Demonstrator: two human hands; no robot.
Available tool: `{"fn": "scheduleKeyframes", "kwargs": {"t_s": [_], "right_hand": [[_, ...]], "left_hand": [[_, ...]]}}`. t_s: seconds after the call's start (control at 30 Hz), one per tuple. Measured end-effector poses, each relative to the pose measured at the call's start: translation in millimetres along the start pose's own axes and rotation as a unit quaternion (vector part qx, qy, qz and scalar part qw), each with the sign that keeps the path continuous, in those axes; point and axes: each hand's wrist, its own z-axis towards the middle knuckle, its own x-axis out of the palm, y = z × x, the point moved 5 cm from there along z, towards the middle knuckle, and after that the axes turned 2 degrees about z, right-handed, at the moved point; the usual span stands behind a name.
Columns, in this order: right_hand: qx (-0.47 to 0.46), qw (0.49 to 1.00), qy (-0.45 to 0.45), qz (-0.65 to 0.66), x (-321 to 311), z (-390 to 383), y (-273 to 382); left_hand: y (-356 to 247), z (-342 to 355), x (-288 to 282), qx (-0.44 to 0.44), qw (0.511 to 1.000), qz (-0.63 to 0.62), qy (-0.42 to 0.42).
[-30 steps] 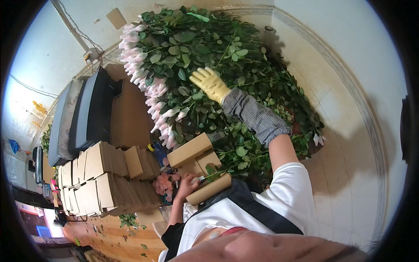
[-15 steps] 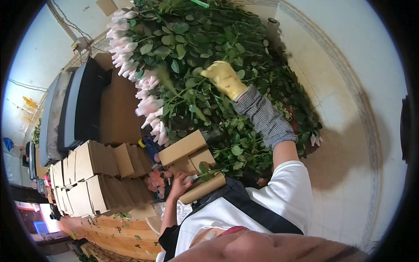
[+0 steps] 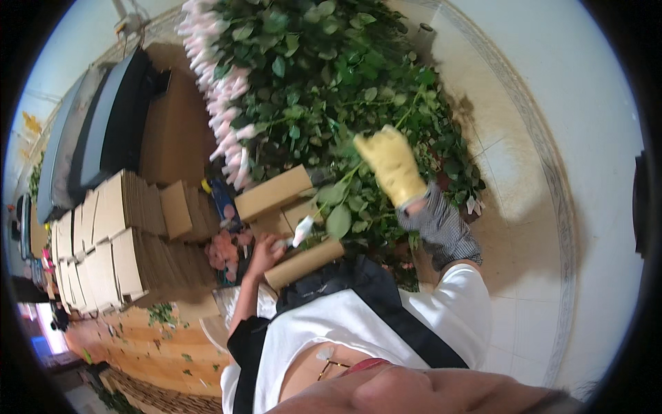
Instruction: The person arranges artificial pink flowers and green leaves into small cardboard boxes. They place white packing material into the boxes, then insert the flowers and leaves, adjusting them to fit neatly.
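Observation:
My right hand (image 3: 394, 168), in a yellow glove with a checked sleeve above it, is closed around the stem of a rose. That rose's head (image 3: 303, 231), wrapped in a pale sleeve, points down beside my bare left hand (image 3: 265, 255), with large leaves along the stem between. The fingers of my left hand curl round a small whitish wrapped rose head, partly hidden, by the cardboard pieces. Beyond both hands lies a big pile of leafy roses (image 3: 331, 90), its pale wrapped heads (image 3: 224, 114) lined up on the left.
A cardboard roll (image 3: 303, 264) lies against my apron, with a long cardboard box (image 3: 274, 195) just beyond. Stacked folded cardboard (image 3: 103, 241) stands at left near pink flower heads (image 3: 224, 250). Dark grey equipment (image 3: 114, 131) is behind the stack. Leaves litter the wooden surface (image 3: 152, 345).
My right hand has drawn back toward me and to the right with the rose, whose head now hangs beside my left hand. The whole view has shifted somewhat; my left hand stays by the cardboard.

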Motion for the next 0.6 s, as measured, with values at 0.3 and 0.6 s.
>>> {"fn": "scheduleKeyframes", "kwargs": {"t_s": [0.3, 0.6], "right_hand": [[0.073, 0.959, -0.194, 0.193, 44, 71, -61], [-0.108, 0.948, -0.034, 0.298, -13, -19, 27]], "left_hand": [[-8, 10, -5, 0.004, 1.000, -0.024, -0.013], [7, 2, 8, -0.034, 0.978, -0.207, -0.009]]}}
